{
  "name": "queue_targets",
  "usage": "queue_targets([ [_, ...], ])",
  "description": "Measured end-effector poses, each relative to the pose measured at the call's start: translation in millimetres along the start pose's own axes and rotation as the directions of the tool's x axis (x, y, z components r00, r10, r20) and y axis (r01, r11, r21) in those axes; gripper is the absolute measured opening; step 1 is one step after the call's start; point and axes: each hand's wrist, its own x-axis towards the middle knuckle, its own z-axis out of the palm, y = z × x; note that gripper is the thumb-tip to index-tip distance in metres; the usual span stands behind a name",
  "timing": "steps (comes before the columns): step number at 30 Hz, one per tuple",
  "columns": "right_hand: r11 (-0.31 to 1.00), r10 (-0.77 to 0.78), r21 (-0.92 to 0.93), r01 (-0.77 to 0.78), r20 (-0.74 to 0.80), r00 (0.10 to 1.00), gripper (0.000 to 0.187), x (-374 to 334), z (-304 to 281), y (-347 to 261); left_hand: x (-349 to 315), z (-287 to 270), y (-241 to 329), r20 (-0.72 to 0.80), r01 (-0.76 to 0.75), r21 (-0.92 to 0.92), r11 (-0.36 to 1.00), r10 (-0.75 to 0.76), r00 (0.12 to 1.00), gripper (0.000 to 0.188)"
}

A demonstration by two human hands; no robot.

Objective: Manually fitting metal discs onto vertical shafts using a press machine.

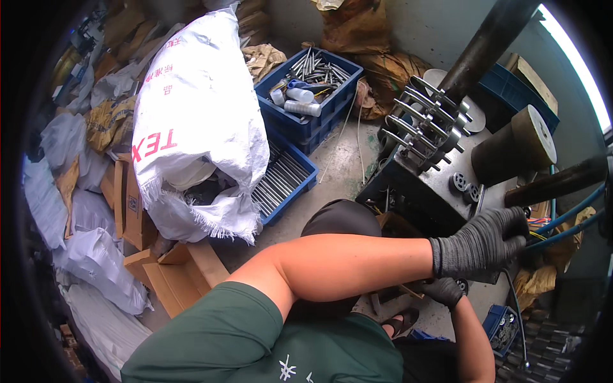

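My left hand [482, 241], in a dark grey knit glove, reaches across to the right beside the machine. Its fingers are curled at the machine's front corner, near a small dark knob [527, 211]; what they hold, if anything, is hidden. Lower down, my right hand [443, 292], gloved alike, is closed at the edge of a small round dark part [462, 285] with a pale centre. Two similar round slotted parts [458, 182] rest on the machine's metal table [440, 191]. Behind them stands a round fixture with several shiny rods [426, 121].
A thick steel column [488, 48] and a dark cylinder [511, 150] stand at the machine. Blue crates [310, 134] of metal rods lie beyond my knee. At left are a large white woven sack [204, 96] and an opened cardboard box [182, 281]. Blue hoses [571, 214] run at right.
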Motion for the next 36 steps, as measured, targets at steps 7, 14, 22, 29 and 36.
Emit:
queue_targets([
  [7,0.790,0.197,0.613,-0.024,-0.215,0.957,0.018,-119,-42,17,-13,-106,67,-0.412,-0.419,-0.144,0.897,0.330,0.849,0.022],
  [14,0.668,0.371,0.743,0.035,-0.374,0.850,0.024,-140,-62,21,-178,-353,-111,-0.758,0.228,0.466,0.855,0.253,0.601,0.016],
  [22,0.836,0.433,0.501,-0.223,-0.353,0.829,0.020,-164,-58,39,-330,-513,-211,-0.783,0.812,0.571,-0.123,-0.377,0.494,0.042],
  [29,0.967,0.173,0.248,-0.052,-0.495,0.852,0.025,-136,-53,54,-262,-466,-218,-0.739,0.805,0.579,-0.129,-0.500,0.451,0.044],
  [36,0.961,0.214,0.259,-0.094,-0.487,0.847,0.024,-142,-39,76,-235,-432,-250,-0.665,0.783,0.605,0.146,-0.447,0.598,0.043],
])
